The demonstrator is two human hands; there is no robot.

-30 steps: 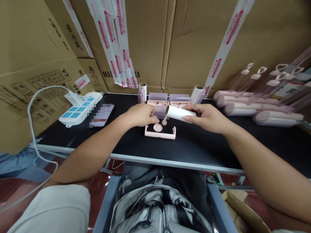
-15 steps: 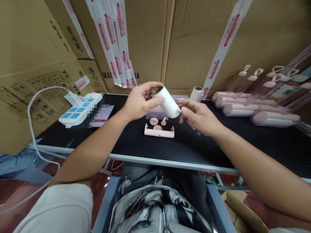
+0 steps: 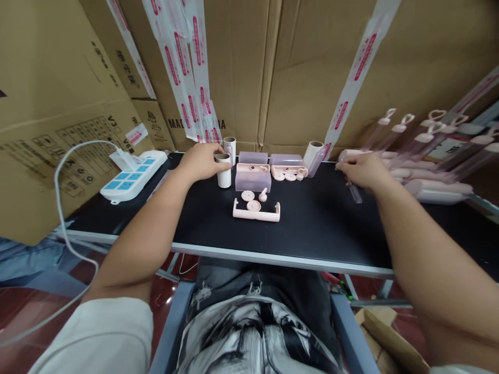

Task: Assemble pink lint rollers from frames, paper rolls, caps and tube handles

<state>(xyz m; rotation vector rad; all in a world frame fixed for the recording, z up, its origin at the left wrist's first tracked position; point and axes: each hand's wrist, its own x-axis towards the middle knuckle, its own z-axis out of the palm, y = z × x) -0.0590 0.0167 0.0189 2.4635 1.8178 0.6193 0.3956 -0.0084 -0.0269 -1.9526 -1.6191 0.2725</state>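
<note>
My left hand (image 3: 200, 160) rests its fingers on the top of a white paper roll (image 3: 224, 171) that stands upright on the black table (image 3: 312, 228). My right hand (image 3: 360, 169) is out at the right, fingers curled, with a clear thin piece (image 3: 354, 192) under it, next to a row of pink lint rollers (image 3: 424, 182). Between the hands lie a pink U-shaped frame (image 3: 256, 210), a pink disc (image 3: 247, 195) and a small pink peg (image 3: 263, 195).
Translucent lilac covers with pink parts (image 3: 268, 166) sit behind the frame. Two more rolls (image 3: 314, 151) stand at the back. A white power strip (image 3: 132, 174) lies at the left. Taped cardboard boxes (image 3: 249, 67) wall the table's far side.
The white roll went from my right hand to my left hand, then down onto the table, upright. My right hand swung right toward the pink rollers.
</note>
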